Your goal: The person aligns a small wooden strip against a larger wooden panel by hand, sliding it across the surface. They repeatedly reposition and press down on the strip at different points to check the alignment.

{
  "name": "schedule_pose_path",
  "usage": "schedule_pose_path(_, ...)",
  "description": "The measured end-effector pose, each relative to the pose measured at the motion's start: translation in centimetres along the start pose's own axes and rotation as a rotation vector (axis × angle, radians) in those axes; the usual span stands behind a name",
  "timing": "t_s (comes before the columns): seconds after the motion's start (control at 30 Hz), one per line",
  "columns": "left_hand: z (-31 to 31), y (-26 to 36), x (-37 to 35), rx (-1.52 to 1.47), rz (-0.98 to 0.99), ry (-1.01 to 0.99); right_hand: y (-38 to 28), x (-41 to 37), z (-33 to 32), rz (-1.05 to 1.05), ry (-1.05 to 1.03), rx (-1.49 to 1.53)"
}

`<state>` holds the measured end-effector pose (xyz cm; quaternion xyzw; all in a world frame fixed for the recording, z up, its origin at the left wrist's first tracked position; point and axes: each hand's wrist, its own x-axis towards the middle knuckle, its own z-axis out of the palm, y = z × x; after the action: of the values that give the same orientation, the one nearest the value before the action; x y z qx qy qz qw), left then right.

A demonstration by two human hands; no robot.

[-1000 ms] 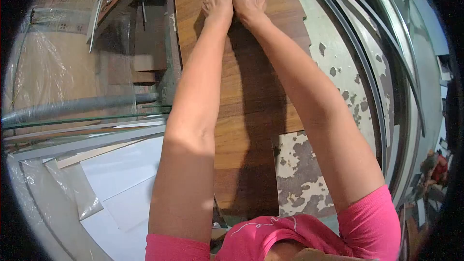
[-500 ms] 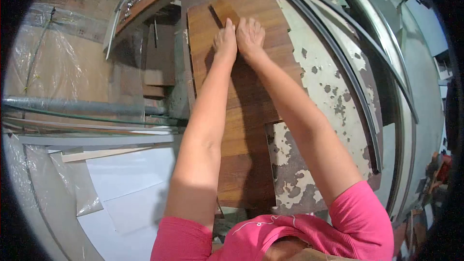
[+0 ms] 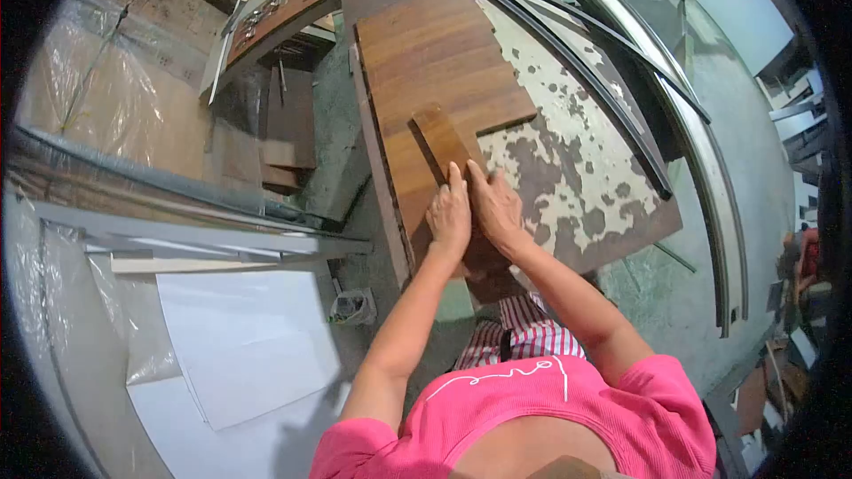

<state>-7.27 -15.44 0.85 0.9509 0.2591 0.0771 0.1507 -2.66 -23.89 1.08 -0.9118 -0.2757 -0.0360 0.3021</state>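
A narrow, flat wooden strip (image 3: 441, 130) with a rounded far end lies over a wood-grain panel (image 3: 444, 44), a dark band along its left side. My left hand (image 3: 450, 215) grips the strip's near part from the left, thumb pointing forward. On the other side, my right hand (image 3: 497, 211) is closed on the same part, its thumb close to the left one. My fingers and wrists hide the strip's near end. The panel has a step cut from its right side, and both hands are over its narrower near portion.
Under the panel is a worktop (image 3: 577, 186) with flaking pale coating. Long dark metal strips (image 3: 577, 80) run along its right side, with a curved metal rail (image 3: 701, 155) beyond. White sheets (image 3: 248, 337) lie at lower left. A board with metal fittings (image 3: 280, 9) stands at upper left.
Both hands have drawn back toward my body, bringing the wooden strip from the panel's far end to its near part. My arms are now bent, and the view has shifted.
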Motion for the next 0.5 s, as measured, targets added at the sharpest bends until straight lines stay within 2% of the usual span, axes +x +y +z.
schedule_pose_path(0.03,0.3,0.1,-2.3,0.000,0.040,0.051,-0.1,-2.2,-1.0,-0.009,-0.003,0.000)
schedule_pose_path(0.1,-0.2,0.9,-5.9,-0.020,0.047,0.004,0.0,-5.7,-2.6,0.092,-0.135,-0.020)
schedule_pose_path(0.2,0.1,1.8,-8.9,-0.077,0.108,0.020,0.3,-9.0,-3.8,0.124,-0.076,-0.013)
schedule_pose_path(0.5,0.4,1.6,-7.9,-0.076,0.164,0.010,0.4,-8.8,-2.5,0.122,0.040,-0.083)
